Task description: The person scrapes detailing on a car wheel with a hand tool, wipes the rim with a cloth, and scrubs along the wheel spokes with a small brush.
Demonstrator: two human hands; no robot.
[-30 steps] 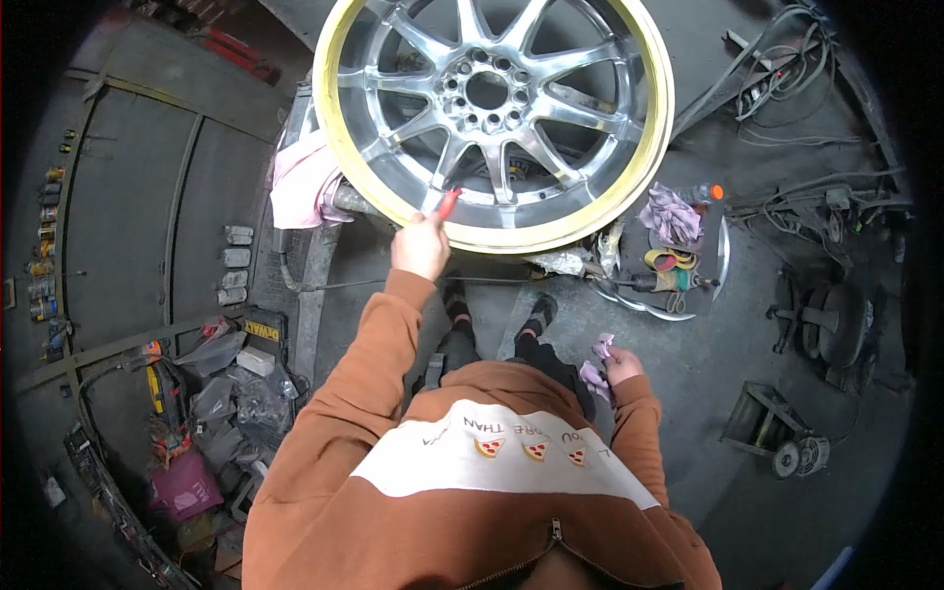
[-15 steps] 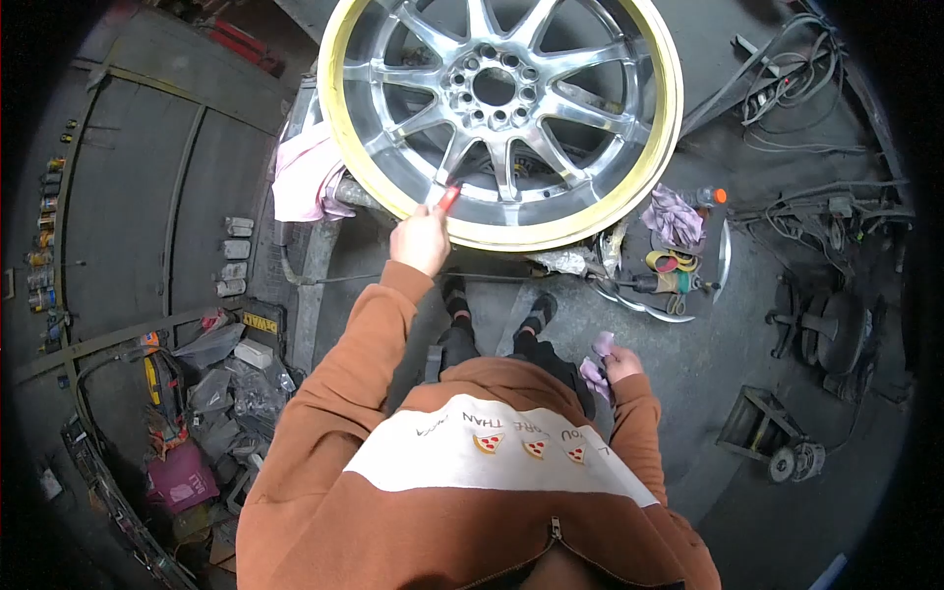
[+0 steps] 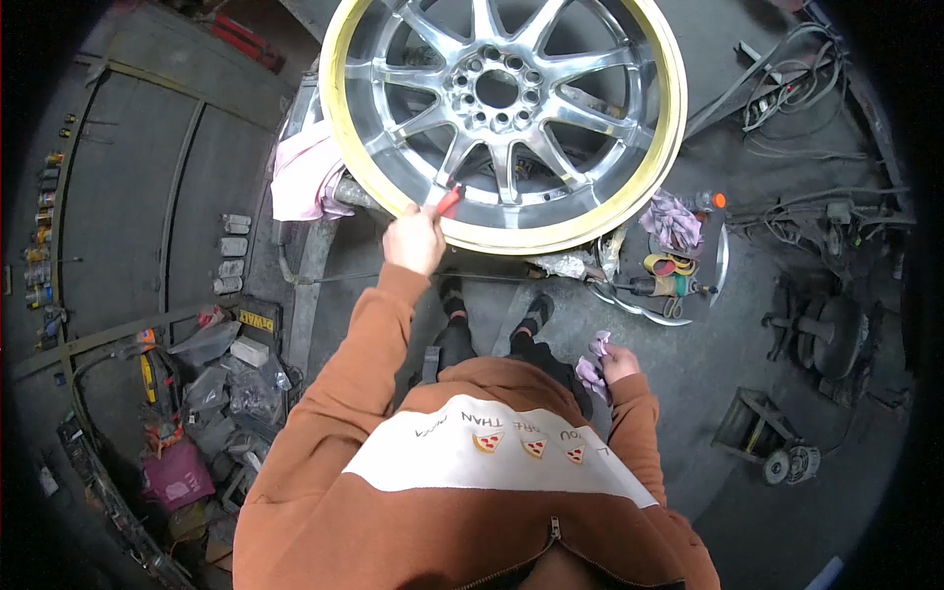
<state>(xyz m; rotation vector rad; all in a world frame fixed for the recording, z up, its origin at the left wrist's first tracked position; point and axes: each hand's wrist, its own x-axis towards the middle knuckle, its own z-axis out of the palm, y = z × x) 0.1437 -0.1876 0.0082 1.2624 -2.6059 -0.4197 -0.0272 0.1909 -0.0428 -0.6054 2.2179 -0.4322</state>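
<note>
A polished multi-spoke wheel rim [image 3: 501,180] with a yellow-covered outer lip lies face up in front of me. My left hand [image 3: 414,240] is closed around a slim red tool [image 3: 448,201] with a dark tip, at the rim's lower left lip. The tip is over the inner barrel near the base of a spoke; I cannot tell whether it touches, nor the tool's exact kind. Low beside my body, my right hand [image 3: 619,364] grips a crumpled light purple rag [image 3: 592,376], away from the rim.
A pink cloth [image 3: 307,177] hangs left of the rim. To its right are another purple rag [image 3: 672,220], an orange-capped bottle [image 3: 710,202], tape rolls [image 3: 661,265] and a green air tool [image 3: 678,285]. Cables [image 3: 801,88] and a wheeled metal frame [image 3: 757,433] are farther right.
My left hand and the red tool have shifted slightly down and left, and more of the tool shows. The right hand still holds the rag low at my side.
</note>
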